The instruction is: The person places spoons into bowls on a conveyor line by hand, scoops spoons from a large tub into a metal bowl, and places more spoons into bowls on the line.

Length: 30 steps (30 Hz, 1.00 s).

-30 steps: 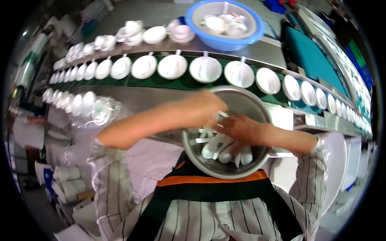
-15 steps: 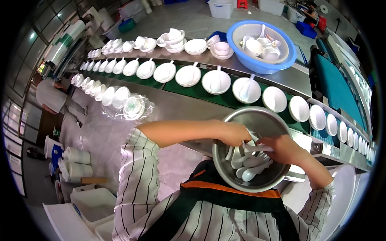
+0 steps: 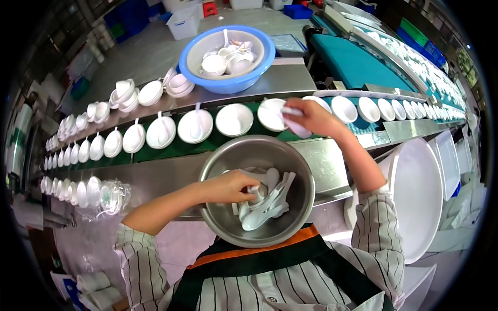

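My left hand (image 3: 233,187) reaches into a steel basin (image 3: 209,168), its fingers closed around a white spoon handle among several loose white soup spoons (image 3: 267,210). My right hand (image 3: 314,118) is out over the green conveyor belt (image 3: 175,149), holding white soup spoons (image 3: 298,128) beside a white bowl (image 3: 271,111); motion blurs them, and I cannot tell how many there are. Left of that bowl stands a white bowl (image 3: 234,120) with no spoon in it. Farther left, a bowl (image 3: 195,126) holds a spoon, as do others along the row.
A blue tub (image 3: 228,85) of bowls and spoons rests on the steel ledge behind the belt. Stacked bowls (image 3: 124,96) stand to its left. Plastic-wrapped bowls (image 3: 111,197) sit at the near left edge. A large white container (image 3: 415,197) is at my right.
My right hand has left the basin and moved out over the belt with spoons. My left hand stays in the basin. The view has swung to the right.
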Motion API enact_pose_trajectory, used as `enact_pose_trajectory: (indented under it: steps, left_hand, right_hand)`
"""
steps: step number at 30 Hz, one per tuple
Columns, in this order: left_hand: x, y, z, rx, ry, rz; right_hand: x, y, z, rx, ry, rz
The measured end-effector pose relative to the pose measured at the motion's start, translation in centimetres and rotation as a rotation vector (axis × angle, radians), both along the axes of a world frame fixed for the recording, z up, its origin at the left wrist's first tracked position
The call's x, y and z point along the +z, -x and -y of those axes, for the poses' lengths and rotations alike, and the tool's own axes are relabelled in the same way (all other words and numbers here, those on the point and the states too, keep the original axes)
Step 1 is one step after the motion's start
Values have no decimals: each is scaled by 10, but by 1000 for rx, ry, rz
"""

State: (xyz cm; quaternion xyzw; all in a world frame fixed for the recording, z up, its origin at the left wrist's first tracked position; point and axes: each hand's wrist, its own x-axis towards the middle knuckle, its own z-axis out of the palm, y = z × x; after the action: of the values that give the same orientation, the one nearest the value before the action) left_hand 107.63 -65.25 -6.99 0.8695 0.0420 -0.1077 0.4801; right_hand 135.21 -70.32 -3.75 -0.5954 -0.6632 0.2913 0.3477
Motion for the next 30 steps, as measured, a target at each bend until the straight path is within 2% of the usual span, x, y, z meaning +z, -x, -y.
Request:
enact_pose_trajectory:
  steps: [2,3,4,7,8,10,12,14,16,18,20,21,23,25,27,28,29,30]
  left_hand:
    - [5,-9,2,28,-53,-1]
    - [6,-13,3,30,-49,117]
    - [12,-18,4,54,-40,123]
    - [20,-35,-5,140,-74,179]
    - [23,-36,-13,230,-92,191]
    - [31,-38,-34,419,-119,203]
    - [39,-40,-65,628,-157,241]
    - [21,-42,-113,745,-235,219]
    - [3,-46,-148,858,-253,85]
    - [-28,-48,-180,914,-238,-122]
    - [-64,-42,-206,861,-255,-177]
    - [-69,-40,-209,907,-215,-174]
    - [-72,-35,-220,925,-286,-209]
    - [-72,-26,-234,929,-393,-273]
    - [-51,-24,-232,918,-475,-337]
    - [-42,-24,-231,889,-494,-364]
    - [-35,-26,-226,909,-441,-282]
    - [-28,-29,-219,927,-384,-197]
  right_hand:
    - [-51,-34,-34,-278,-30,34]
    - [-77,-39,-49,-352,-58,58]
    - [-98,-38,-65,-422,-88,81]
    - [-153,-38,-99,-407,39,129]
    - [-160,-37,-105,-386,73,175]
    - [-153,-46,-97,-418,9,75]
    - [-115,-46,-80,-554,58,383]
    - [-124,-67,-77,-607,-9,418]
    - [-132,-84,-72,-592,13,490]
    - [-138,-91,-66,-496,144,567]
    - [-141,-97,-53,-429,18,617]
    - [-127,-92,-48,-416,-11,656]
    - [-94,-79,-29,-315,-248,597]
    - [-47,-49,-2,-67,-189,413]
    - [-24,-29,26,296,31,401]
    - [-12,-17,41,419,201,560]
    - [-27,-18,53,579,159,551]
    - [-39,-14,64,650,166,694]
